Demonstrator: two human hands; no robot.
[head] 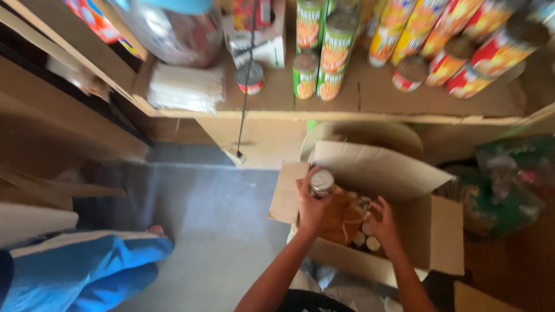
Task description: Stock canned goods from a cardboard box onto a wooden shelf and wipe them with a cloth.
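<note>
Your left hand (312, 205) grips a small metal can (321, 182) by its side, fingers wrapped round it, just above the open cardboard box (430, 231). It looks rigid, smooth and fairly heavy, so hold the wall. Your right hand (383, 222) reaches among the cans in the box (364, 238), fingers loosely spread.

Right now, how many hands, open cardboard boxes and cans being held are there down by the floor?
Bare hands: 2, the left hand and the right hand
Round metal can with a silver top, held in the left hand: 1
Open brown cardboard box: 1
Total: 4
</note>
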